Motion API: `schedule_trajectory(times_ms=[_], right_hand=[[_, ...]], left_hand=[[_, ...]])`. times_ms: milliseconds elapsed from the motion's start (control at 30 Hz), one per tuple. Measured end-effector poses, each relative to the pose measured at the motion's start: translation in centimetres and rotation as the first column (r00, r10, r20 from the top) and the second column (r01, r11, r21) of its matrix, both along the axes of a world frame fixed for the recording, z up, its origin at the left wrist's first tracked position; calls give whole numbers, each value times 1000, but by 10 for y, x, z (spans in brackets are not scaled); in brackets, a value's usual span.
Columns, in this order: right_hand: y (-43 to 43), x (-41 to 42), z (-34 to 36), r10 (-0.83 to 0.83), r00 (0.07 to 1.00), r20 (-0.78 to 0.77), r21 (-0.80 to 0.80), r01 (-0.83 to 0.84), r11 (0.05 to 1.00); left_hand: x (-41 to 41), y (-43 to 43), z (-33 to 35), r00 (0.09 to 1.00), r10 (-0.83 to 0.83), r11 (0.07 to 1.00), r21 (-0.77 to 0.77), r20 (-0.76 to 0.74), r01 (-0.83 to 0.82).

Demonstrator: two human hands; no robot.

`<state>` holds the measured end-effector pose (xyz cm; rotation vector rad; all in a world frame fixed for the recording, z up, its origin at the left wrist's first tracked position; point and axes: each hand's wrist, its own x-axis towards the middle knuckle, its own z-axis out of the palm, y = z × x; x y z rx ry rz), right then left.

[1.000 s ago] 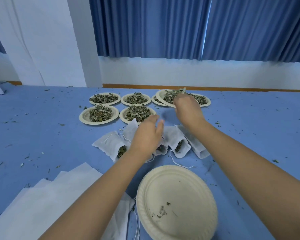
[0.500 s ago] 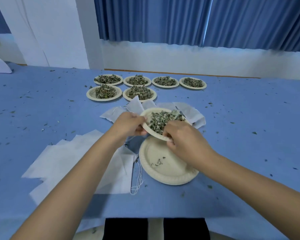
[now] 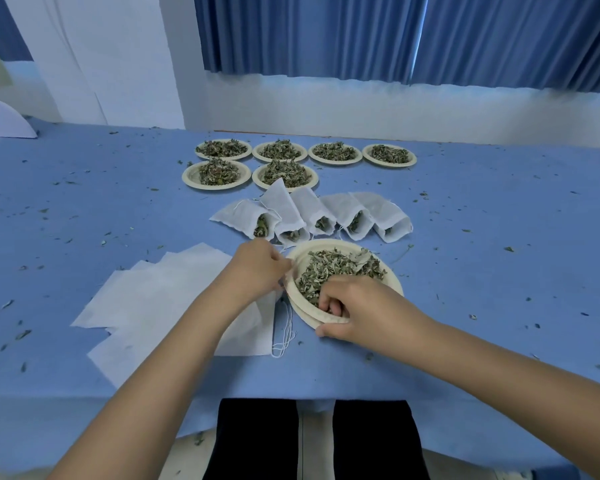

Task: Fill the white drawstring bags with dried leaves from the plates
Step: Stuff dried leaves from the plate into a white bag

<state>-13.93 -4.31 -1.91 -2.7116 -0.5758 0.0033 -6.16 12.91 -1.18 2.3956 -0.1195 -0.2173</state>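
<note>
White cloth sets the order on the blue counter (image 3: 84,209). Toward its left edge, flat empty bags (image 3: 160,306) lie fanned in a loose stack with their drawstrings (image 3: 283,329) trailing to the right, probably so that the next one can be peeled off with the nearer hand.

Along the far edge, six spare plates (image 3: 187,175) heaped with leaves sit in two rows, parked out of the working area. In front of them lies a row of filled bags (image 3: 284,209), mouths facing the person and leaves showing inside. These look like finished work set aside.

The left hand (image 3: 257,268) has its grip pinched on the left rim of the loaded plate (image 3: 323,244), which steadies it. That plate, holding the dried leaves (image 3: 340,268), sits near the middle of the near edge. It is nested on an empty plate (image 3: 307,315) whose rim peeks out below, a sensible way to free space.

The right hand (image 3: 361,306) closes its grip on the near rim, thumb underneath and fingers curled over among the leaves. Two-handed support suits a light plate that would tip and spill. The supply is in place, and a fresh bag comes next, I judge.
</note>
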Motion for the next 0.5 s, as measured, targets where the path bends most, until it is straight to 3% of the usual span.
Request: schedule_trajectory(times_ms=[100,233,400,500], right_hand=[[0,-1,-2,-1,999,-34,-35,0,999],[2,0,-2,-23,997,-77,-68,17,998],[2,-3,0,-20,998,-57,-72,16,997],[3,-9,6,8,1000,6,-67,-8,998]], left_hand=[[1,14,-2,989,89,932,340,121,-125],[-6,17,-7,994,84,753,658,-76,-13],[-4,11,-7,974,45,649,748,-223,142],[-11,13,2,993,78,722,692,-87,4]])
